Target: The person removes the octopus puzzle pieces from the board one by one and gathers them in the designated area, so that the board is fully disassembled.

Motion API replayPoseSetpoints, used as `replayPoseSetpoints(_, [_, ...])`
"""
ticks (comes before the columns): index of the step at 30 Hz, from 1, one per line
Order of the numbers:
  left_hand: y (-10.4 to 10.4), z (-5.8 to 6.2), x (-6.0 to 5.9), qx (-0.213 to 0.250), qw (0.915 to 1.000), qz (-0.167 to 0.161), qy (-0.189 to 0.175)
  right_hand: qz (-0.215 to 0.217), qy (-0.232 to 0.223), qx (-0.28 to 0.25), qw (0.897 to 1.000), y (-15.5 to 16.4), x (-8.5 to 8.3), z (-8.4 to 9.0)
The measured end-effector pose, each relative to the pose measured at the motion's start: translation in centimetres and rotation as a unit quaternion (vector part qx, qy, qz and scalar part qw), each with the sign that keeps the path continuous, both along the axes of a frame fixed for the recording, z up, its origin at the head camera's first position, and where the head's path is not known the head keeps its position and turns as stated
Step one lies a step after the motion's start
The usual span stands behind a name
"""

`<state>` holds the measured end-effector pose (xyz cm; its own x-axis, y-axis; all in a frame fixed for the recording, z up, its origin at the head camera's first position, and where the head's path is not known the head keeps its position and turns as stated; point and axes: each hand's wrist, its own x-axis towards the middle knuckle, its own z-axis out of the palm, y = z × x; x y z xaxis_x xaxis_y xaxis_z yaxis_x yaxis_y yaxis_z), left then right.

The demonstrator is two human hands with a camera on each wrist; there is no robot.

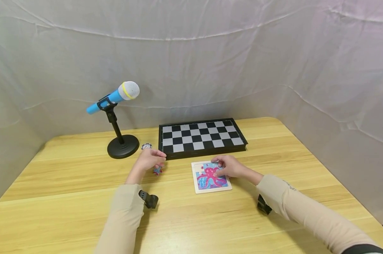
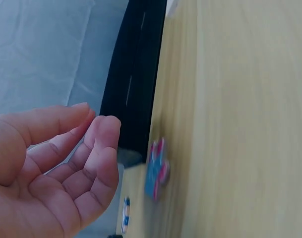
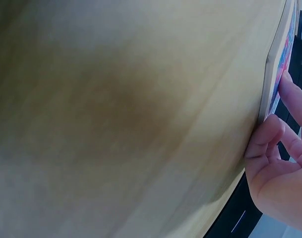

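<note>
- Pink and blue is what's catching the eye here: a loose puzzle piece (image 1: 157,171) is lying on the wooden table (image 1: 67,183), sitting just under the fingertips of the left hand (image 1: 149,159).
- That left hand is hovering right above the piece with its fingers relaxed and a bit apart, not gripping anything. In the left wrist view the palm (image 2: 46,178) is showing open and empty, with the piece (image 2: 156,169) lying flat on the wood just beyond the fingertips.
- The right hand (image 1: 230,166) is resting on the puzzle board (image 1: 210,177), the one with the pink octopus picture, over its far right corner. Its fingers are lying on the board's surface.
- The right wrist view is pretty blurry, but it looks like the fingers (image 3: 270,136) are touching the edge of the board (image 3: 275,74) rather than wrapping round it, so I'd call it pressing, not clamping.
- The loose piece is sitting well to the left of the board, with bare table between them, and just in front of the near left corner of the chessboard (image 1: 201,137).
- The chessboard is lying flat behind both hands, with the puzzle board just in front of it.
- A poker chip (image 1: 146,146) is lying beyond the left hand, beside the round base of the mic stand (image 1: 123,146).
- The stand is holding a blue toy microphone (image 1: 115,96), tilted up to the right.
</note>
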<state>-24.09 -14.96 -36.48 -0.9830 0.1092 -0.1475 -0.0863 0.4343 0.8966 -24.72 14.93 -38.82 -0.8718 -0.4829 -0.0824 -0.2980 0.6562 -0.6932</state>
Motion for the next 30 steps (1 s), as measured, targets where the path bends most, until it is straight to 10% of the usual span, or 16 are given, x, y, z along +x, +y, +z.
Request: replayPoseSetpoints(30, [7.3,0.8,-0.9,-0.003,0.9991,-0.041,-0.009,-0.004,-0.008,-0.001,1.000,0.0,0.0,0.1])
